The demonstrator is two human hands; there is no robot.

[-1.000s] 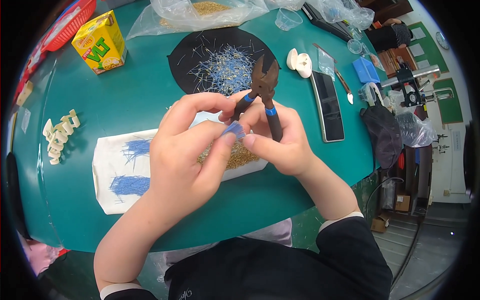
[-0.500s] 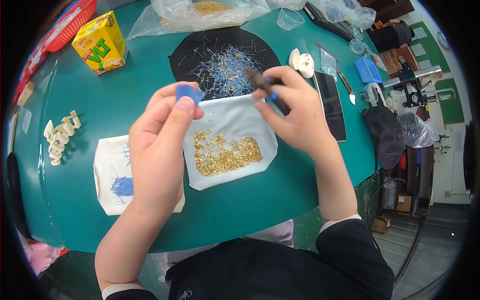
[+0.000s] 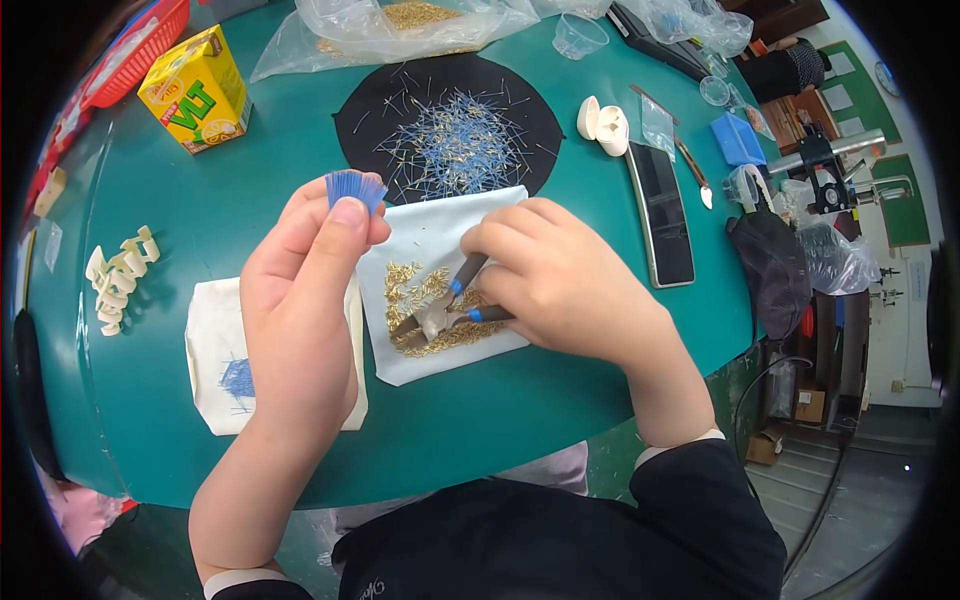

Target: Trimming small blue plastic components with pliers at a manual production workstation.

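left hand: fingers pinched on a small bundle of blue wire bits
right hand: wrapped round grey-handled pliers, nose in the gold clippings
left to do: big heap of blue-and-gold pins on the black round mat looks untouched

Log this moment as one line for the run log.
left hand: pinches blue wire bundle | right hand: holds pliers over gold bits on white sheet

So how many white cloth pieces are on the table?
2: one white cloth under the pliers and gold bits, another white cloth beneath the left hand. More may be hidden.
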